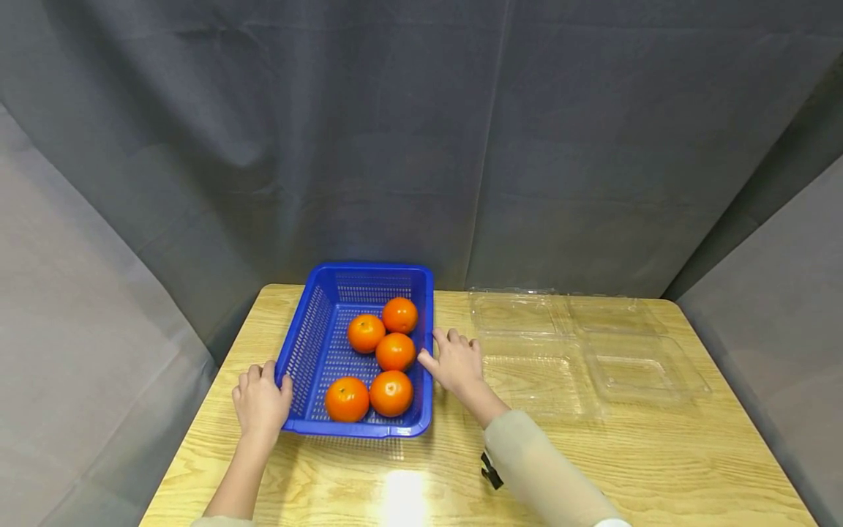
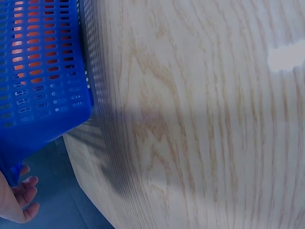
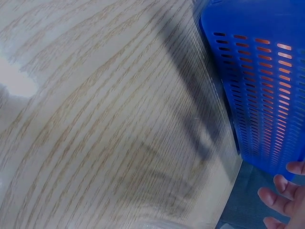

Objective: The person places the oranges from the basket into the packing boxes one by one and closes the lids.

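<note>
A blue plastic basket with slotted walls stands at the left of the table, several oranges inside it. My left hand grips its left rim, the thumb at the edge and the fingers outside; in the left wrist view these fingers curl beneath the rim. On the opposite side, my right hand holds the right rim, its thumb at the edge and the other fingers outside. The right wrist view shows fingertips beside the basket's slotted side wall.
Several clear plastic containers lie on the right half of the wooden table. A black buckle or clip shows beside the right sleeve. Grey curtains hang behind the table and at both sides.
</note>
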A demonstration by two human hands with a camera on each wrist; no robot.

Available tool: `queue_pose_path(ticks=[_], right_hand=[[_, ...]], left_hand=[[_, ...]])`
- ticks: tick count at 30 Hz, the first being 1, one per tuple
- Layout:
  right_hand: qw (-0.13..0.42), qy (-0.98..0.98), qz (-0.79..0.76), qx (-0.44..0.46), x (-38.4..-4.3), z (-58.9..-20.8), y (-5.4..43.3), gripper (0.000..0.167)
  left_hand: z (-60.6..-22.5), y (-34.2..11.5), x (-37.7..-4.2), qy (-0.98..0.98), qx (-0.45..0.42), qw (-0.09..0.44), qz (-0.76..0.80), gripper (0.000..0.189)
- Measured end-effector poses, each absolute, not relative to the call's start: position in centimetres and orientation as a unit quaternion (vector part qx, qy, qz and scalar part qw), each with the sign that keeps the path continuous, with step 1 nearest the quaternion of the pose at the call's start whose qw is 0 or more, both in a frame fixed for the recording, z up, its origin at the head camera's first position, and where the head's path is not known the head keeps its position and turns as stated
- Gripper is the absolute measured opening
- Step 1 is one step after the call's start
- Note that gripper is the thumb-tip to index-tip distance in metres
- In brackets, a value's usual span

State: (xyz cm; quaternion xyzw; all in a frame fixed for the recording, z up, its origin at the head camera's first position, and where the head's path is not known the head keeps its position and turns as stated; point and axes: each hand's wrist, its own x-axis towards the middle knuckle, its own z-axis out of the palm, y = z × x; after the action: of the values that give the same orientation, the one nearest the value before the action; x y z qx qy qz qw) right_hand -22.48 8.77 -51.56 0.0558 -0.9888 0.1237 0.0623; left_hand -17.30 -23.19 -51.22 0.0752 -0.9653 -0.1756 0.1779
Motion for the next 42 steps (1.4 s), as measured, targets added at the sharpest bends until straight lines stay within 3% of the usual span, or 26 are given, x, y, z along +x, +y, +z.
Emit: queue_pose_path(ticks=[26, 30, 37, 42], right_hand=[[0.057, -0.986, 0.147, 0.055, -21.3, -51.2, 8.9, 0.055], [0.079, -0.98, 0.168, 0.067, -20.5, -50.4, 9.4, 0.051], [0.152, -0.962, 0.196, 0.115, -19.1, -48.6, 11.9, 0.029], [0.192, -0.954, 0.199, 0.119, -18.2, -47.7, 14.4, 0.026]], left_hand=[[-51.1, -23.1, -17.4, -0.962, 0.079, 0.188, -0.183, 0.038], [-51.1, -23.1, -17.4, -0.962, 0.075, 0.192, -0.18, 0.038], [-51.1, -23.1, -17.5, -0.963, 0.052, 0.221, -0.145, 0.037], [-50.9, -22.2, -18.0, -0.959, 0.011, 0.254, -0.128, 0.037]])
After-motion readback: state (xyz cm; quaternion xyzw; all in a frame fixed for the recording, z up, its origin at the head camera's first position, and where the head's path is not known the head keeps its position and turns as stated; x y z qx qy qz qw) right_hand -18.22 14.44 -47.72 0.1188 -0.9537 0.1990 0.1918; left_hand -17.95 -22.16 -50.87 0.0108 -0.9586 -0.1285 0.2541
